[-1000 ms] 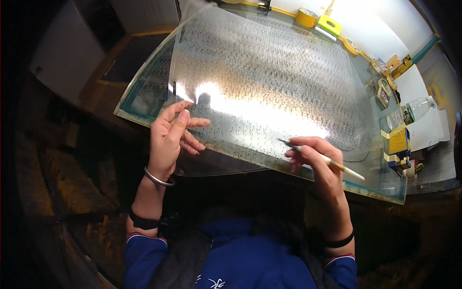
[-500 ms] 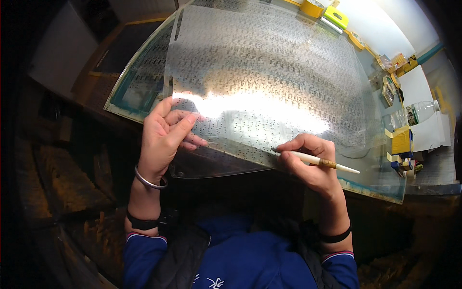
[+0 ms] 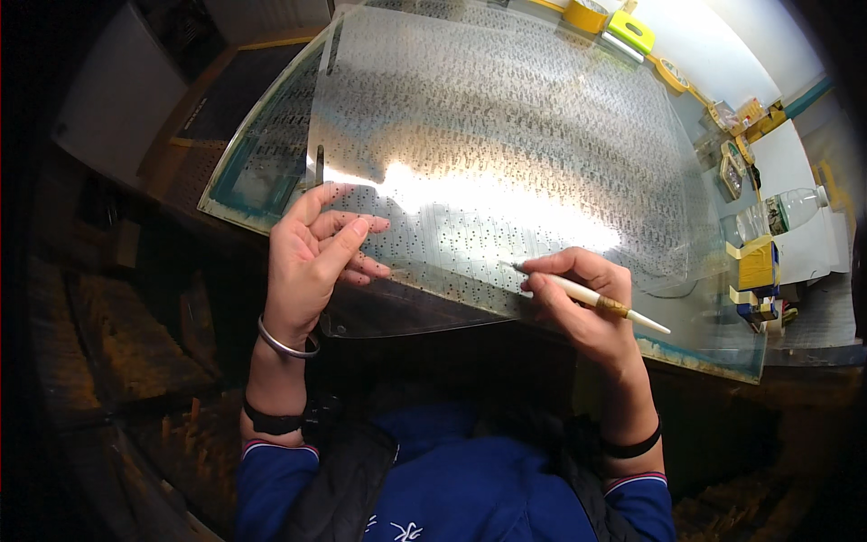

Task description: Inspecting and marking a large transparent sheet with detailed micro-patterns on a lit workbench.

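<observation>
A large clear plastic sheet point(image 3: 506, 108) covered in rows of small dark marks lies tilted over a glass panel. My left hand point(image 3: 312, 244) pinches its near left edge, thumb on top and fingers showing through from beneath. In my right hand point(image 3: 582, 294) is a slim white pen-shaped tool point(image 3: 646, 322) with a brownish band and a thin dark tip. The tip points left, close to the marks near the sheet's front edge; whether it touches cannot be made out. Bright glare crosses the sheet's middle.
The teal-bordered glass panel point(image 3: 700, 358) extends beneath the sheet. Along the right side are yellow tape rolls point(image 3: 585, 15), a lime-green object point(image 3: 631, 32), a clear plastic bottle point(image 3: 795, 210) on its side and a yellow-and-blue box point(image 3: 759, 266). A dark framed panel point(image 3: 248, 90) stands far left.
The tool's tip has moved slightly up and left, and its back end has dipped. The sheet has shifted a little, while my left hand keeps its hold.
</observation>
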`<state>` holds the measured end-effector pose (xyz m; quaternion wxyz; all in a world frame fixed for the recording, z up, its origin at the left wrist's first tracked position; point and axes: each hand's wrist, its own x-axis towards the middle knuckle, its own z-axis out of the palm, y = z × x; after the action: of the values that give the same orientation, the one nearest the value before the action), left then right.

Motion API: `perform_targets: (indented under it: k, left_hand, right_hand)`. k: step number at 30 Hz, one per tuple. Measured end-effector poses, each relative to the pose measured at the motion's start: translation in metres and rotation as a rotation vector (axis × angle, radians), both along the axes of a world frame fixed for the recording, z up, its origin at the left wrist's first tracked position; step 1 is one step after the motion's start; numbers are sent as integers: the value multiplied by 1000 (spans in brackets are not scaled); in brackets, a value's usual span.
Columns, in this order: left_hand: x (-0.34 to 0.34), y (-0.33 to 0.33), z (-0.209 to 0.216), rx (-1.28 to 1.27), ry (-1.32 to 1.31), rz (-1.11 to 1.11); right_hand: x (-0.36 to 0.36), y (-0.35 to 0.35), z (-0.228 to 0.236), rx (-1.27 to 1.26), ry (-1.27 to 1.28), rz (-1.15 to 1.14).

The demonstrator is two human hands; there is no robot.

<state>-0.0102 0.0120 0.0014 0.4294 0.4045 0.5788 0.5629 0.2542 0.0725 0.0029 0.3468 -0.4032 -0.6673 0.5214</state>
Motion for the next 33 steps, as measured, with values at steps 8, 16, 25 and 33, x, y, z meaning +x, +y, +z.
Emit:
perform_targets:
  k: [8, 16, 25, 33]
  left_hand:
    - [0, -1, -2, 7, -2, 8]
    - [0, -1, -1, 12, 5, 9]
    - [-1, -1, -3, 13, 13, 12]
    - [0, -1, 0, 2, 1, 9]
  right_hand:
    - [0, 1, 0, 5, 11, 42]
    - [2, 1, 0, -15, 4, 39]
    - [3, 2, 4, 18, -34, 83]
    - [-4, -1, 10, -123, 31, 16]
